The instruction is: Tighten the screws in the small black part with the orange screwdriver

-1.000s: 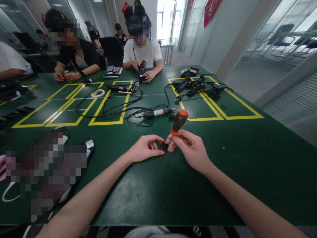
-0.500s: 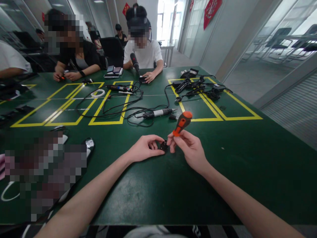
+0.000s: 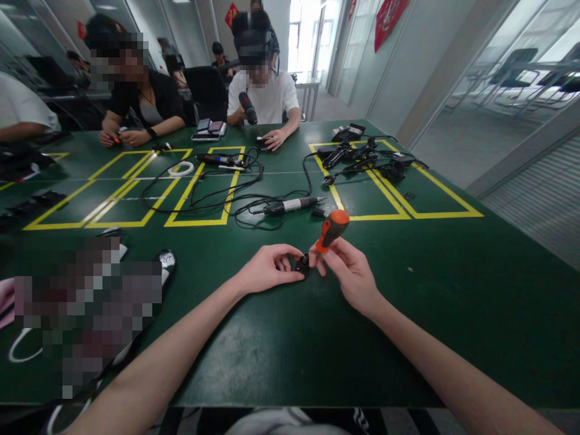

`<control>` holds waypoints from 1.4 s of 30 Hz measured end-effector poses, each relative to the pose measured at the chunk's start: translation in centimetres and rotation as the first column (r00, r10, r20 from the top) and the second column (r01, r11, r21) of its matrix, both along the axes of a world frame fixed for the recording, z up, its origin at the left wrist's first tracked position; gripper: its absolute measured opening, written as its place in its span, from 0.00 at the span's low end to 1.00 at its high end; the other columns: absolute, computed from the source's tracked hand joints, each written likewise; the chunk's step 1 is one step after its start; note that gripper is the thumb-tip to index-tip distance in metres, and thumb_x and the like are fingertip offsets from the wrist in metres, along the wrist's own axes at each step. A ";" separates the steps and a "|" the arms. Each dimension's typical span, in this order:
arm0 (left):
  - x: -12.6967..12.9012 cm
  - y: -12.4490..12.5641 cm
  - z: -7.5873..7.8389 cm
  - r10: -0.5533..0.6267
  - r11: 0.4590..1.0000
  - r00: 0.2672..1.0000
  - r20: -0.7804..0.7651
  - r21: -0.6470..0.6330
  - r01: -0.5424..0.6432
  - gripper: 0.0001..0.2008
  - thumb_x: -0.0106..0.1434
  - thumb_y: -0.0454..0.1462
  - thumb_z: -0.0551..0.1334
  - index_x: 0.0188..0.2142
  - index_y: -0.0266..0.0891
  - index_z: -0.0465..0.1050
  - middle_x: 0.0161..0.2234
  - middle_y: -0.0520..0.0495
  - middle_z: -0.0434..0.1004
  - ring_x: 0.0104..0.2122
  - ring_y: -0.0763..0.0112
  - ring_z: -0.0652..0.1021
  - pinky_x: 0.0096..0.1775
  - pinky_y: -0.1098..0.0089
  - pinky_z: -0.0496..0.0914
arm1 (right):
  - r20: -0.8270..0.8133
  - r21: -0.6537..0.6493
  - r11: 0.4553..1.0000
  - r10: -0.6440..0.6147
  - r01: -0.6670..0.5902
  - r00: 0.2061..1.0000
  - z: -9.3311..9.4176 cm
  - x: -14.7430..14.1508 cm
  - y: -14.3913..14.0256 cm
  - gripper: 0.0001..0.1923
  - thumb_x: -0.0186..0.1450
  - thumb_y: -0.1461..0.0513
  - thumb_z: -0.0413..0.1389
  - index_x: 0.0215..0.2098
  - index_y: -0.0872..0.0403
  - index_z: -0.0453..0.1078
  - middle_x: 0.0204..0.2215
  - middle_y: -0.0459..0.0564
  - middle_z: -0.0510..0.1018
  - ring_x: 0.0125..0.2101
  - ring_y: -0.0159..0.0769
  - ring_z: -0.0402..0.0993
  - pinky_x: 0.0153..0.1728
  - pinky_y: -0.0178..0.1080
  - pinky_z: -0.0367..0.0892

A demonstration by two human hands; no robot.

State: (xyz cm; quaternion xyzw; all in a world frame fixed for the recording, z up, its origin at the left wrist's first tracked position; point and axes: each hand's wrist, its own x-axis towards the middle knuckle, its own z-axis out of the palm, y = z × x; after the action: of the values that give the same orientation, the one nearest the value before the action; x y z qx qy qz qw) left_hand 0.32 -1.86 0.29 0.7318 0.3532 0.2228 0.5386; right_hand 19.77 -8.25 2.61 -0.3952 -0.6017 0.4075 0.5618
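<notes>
A small round black part (image 3: pixel 302 264) rests on the green table (image 3: pixel 254 356) between my hands. My left hand (image 3: pixel 270 268) pinches it from the left with thumb and forefinger. My right hand (image 3: pixel 347 266) is closed around the lower end of a screwdriver (image 3: pixel 334 228), whose orange and dark grey handle points up and leans right. The screwdriver's shaft is mostly hidden by my fingers, so I cannot tell whether its tip touches the black part.
Beyond my hands lies a grey and black electric screwdriver (image 3: pixel 290 206) with its cable. Tangled black cables (image 3: pixel 357 157) lie at the back right. A white ring (image 3: pixel 180 168) sits further left. Across the table a person (image 3: pixel 267 99) holds a power driver (image 3: pixel 247 107).
The screwdriver handle has tipped slightly lower and a little left. My left hand keeps its grip on the black part. The whole view has shifted slightly.
</notes>
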 end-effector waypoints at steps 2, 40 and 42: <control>0.0 0.0 0.0 0.009 1.000 1.000 -0.001 -0.006 -0.009 0.22 0.55 0.40 0.75 0.48 0.34 0.79 0.28 0.53 0.77 0.27 0.76 0.74 0.31 0.75 0.69 | -0.017 -0.005 1.000 -0.024 0.024 1.000 -0.2 0.0 0.0 0.20 0.66 0.43 0.63 0.37 0.51 0.71 0.27 0.46 0.78 0.23 0.31 0.70 0.27 0.36 0.70; 0.1 0.0 0.1 0.009 1.000 1.000 0.009 -0.005 -0.009 0.23 0.54 0.42 0.74 0.46 0.33 0.79 0.27 0.53 0.76 0.26 0.76 0.73 0.31 0.74 0.67 | -0.004 -0.015 0.999 0.050 -0.050 0.999 -0.4 0.1 0.1 0.18 0.69 0.45 0.60 0.39 0.51 0.70 0.28 0.47 0.79 0.26 0.32 0.72 0.30 0.37 0.71; 0.1 0.0 0.1 0.011 1.000 1.000 0.011 -0.002 -0.011 0.23 0.54 0.42 0.74 0.46 0.33 0.79 0.26 0.54 0.75 0.26 0.76 0.73 0.31 0.75 0.67 | -0.020 -0.011 1.000 0.014 -0.014 1.000 -0.6 0.1 0.1 0.19 0.66 0.46 0.64 0.41 0.51 0.70 0.29 0.46 0.79 0.28 0.33 0.74 0.32 0.37 0.73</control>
State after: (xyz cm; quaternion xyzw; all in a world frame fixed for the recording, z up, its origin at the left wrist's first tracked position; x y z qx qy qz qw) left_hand 0.38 -1.88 0.40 0.7281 0.3546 0.2294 0.5399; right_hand 19.90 -8.17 1.98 -0.3901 -0.5966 0.4189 0.5625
